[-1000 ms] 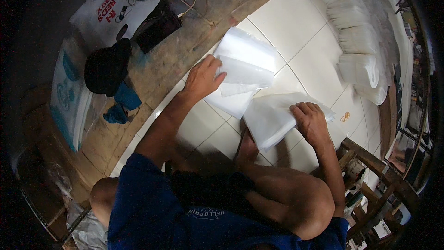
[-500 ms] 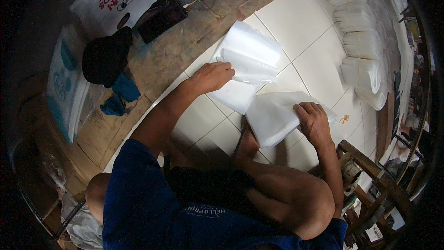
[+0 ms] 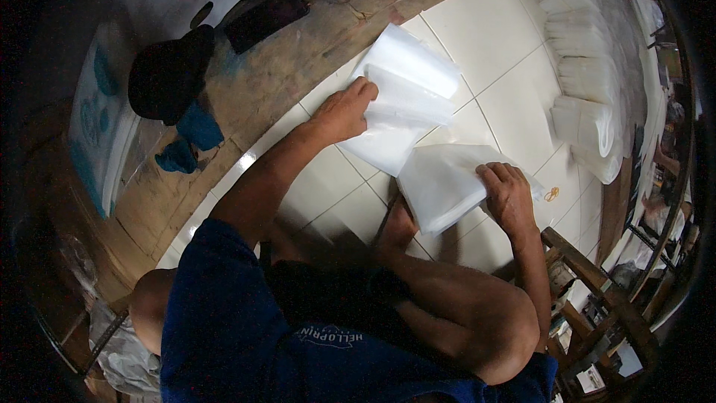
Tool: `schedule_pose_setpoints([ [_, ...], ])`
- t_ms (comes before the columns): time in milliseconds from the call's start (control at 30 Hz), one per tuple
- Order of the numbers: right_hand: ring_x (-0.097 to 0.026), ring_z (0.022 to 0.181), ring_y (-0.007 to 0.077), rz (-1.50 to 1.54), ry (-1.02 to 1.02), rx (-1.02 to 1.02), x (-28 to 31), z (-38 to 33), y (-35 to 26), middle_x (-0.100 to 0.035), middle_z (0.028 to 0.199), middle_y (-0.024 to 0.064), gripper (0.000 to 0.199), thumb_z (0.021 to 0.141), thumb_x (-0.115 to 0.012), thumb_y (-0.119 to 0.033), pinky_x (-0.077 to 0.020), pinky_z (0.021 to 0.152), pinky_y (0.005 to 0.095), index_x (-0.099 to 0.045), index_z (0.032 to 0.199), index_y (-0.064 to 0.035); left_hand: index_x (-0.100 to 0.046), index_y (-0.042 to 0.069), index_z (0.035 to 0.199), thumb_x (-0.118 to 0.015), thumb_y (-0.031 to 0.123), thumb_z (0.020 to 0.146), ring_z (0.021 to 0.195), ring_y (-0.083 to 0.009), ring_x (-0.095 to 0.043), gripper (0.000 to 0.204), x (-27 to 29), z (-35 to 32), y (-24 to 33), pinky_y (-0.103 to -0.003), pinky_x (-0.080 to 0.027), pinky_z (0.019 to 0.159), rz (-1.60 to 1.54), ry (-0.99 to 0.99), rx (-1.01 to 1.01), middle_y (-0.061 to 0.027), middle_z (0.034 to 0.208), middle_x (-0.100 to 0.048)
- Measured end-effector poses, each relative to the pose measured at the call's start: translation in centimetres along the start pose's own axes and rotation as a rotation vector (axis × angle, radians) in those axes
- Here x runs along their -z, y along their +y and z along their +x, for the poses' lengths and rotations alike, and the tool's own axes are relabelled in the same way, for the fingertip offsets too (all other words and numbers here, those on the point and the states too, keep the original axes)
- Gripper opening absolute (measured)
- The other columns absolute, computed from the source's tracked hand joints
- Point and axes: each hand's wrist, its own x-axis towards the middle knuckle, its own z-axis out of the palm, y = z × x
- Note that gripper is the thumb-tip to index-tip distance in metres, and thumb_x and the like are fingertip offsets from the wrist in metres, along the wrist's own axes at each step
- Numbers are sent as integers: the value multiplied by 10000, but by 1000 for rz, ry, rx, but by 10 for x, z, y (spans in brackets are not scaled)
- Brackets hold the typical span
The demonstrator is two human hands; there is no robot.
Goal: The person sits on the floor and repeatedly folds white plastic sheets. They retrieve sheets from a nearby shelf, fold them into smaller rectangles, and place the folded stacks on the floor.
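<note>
Head view looks down on a person seated on a white tiled floor with 2 batches of clear plastic bags in front of them. The left hand lies with its fingers curled over the near edge of the upper stack of plastic bags, a glossy, translucent pile whose top sheets are lifted and bowed. The right hand presses flat, fingers spread, on a second stack of bags, milky white and lying just above the person's bare foot. Both stacks rest on the tiles, touching at 1 corner. A yellow rubber band lies just right of the right hand. Rolled bundles of white bags line the right side. Left of the tiles runs bare worn flooring with a black cap.
</note>
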Motion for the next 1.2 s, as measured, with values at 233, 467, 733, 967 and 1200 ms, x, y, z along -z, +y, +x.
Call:
schedule_pose_setpoints([
  [233, -617, 904, 306, 6, -9, -1, 0, 1, -2, -640, 974, 109, 327, 725, -670, -87, -492, 807, 424, -599, 1043, -69, -510, -3, 1105, -782, 102, 689, 1035, -373, -583, 508, -6, -1, 3, -434, -495, 912, 90, -41, -81, -185, 1182, -427],
  [467, -615, 895, 309, -8, -19, -18, 1, 1, -4, -637, 974, 108, 350, 707, -686, -73, -489, 803, 425, -596, 1045, -67, -499, -4, 1050, -871, 187, 621, 1007, -392, -572, 599, -7, 4, 0, -452, -496, 865, 93, -33, -114, -198, 1126, -428],
  [733, -614, 903, 310, -3, -26, -15, 1, -1, -4, -637, 984, 112, 358, 704, -679, -62, -485, 805, 428, -596, 1052, -73, -516, -7, 1108, -820, 102, 668, 1066, -396, -581, 546, 9, 9, 7, -433, -503, 937, 121, -196, -47, -209, 1209, -395],
  [967, -616, 914, 307, -4, -3, -15, -3, -2, -2, -639, 996, 115, 325, 733, -663, -77, -484, 811, 424, -597, 1051, -71, -525, -13, 1108, -781, 79, 694, 1062, -395, -583, 496, 9, 12, 7, -428, -501, 938, 129, -217, -27, -213, 1232, -395],
  [1200, -621, 931, 311, 6, -14, -3, 0, -2, -1, -647, 1009, 122, 359, 730, -678, -99, -487, 818, 425, -601, 1079, -66, -520, -14, 1117, -832, 104, 653, 1029, -397, -601, 572, 5, 10, 15, -430, -511, 916, 187, -185, -10, -216, 1232, -397],
])
